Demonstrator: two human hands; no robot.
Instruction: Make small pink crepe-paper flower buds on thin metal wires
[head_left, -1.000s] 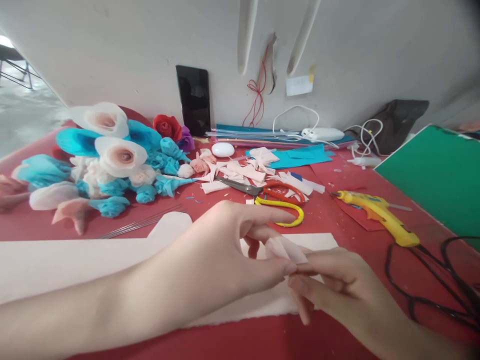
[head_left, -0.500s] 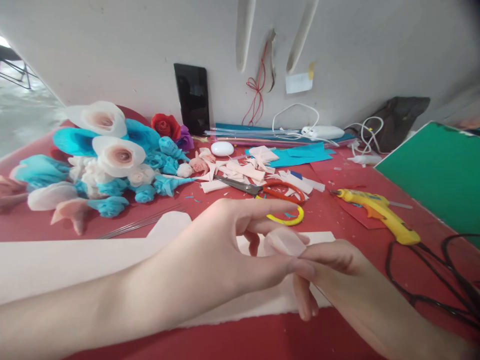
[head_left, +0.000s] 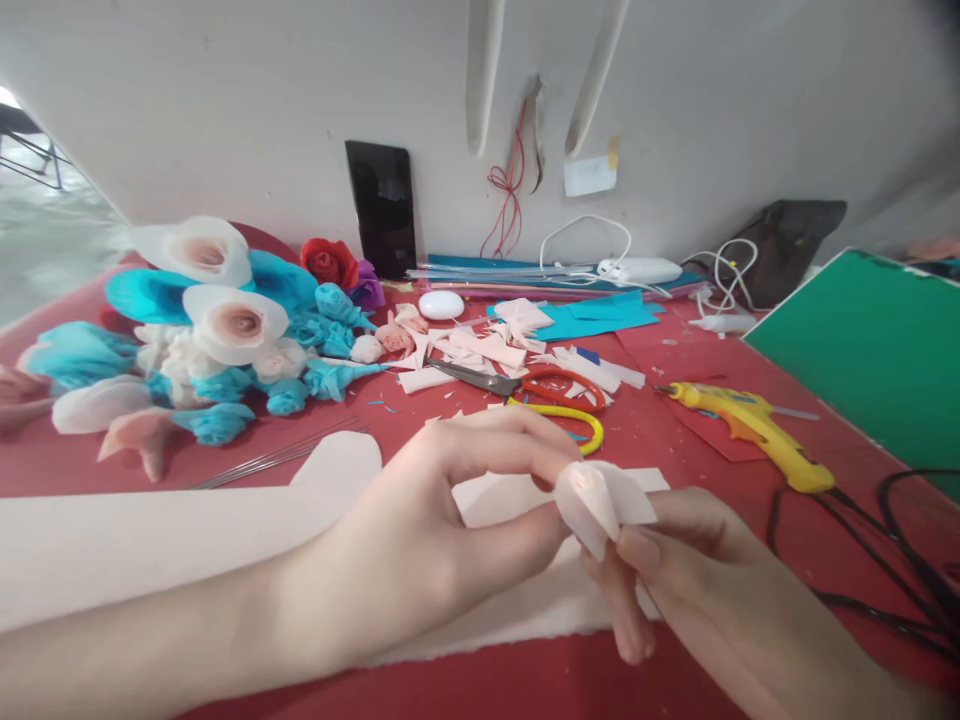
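Bud [head_left: 586, 497] of pale paper clamped in the right hand [head_left: 720, 575]

By the fingers of the right hand the bud is pinched at its base, one petal flared rightward, above a pale sheet [head_left: 187, 545] spread on the red bench [head_left: 495, 690]. At its left edge the left hand [head_left: 450, 520] is held curled; whether its fingers are closed on the bud cannot be told, their tips being partly hidden. Beyond the sheet, thin wires [head_left: 274, 463] are laid at left and a yellow glue gun [head_left: 757, 425] at right. Scissors [head_left: 495, 382] are set at the near edge of paper scraps [head_left: 484, 346]. Paper flowers [head_left: 240, 325] are heaped at left; farther back, a dark phone [head_left: 382, 210] is propped against the wall [head_left: 247, 120].
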